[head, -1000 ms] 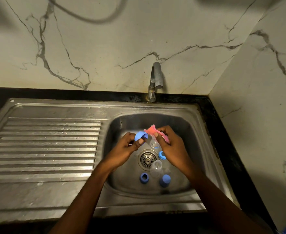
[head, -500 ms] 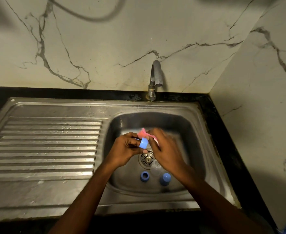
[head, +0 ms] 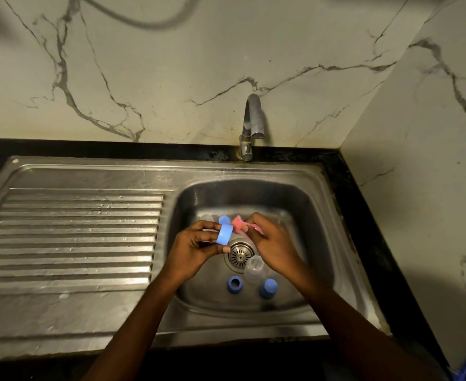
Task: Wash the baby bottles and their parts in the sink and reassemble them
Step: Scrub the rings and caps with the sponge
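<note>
right hand (head: 274, 247) half hides blurred pink scrubber (head: 238, 226).

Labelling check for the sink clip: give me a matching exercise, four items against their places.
Items:
1. blue ring
2. pink cloth
3. clear bottle
4. tap

Places:
A. lying beside the drain
B. behind the basin, at the wall
C. in the left hand
D. in the right hand

Pairs: 1-C, 2-D, 3-A, 4-B

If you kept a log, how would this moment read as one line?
stage: scrubbing | left hand: holds blue ring | right hand: holds pink cloth | sink: clear bottle, other blue parts | tap: no water seen
</note>
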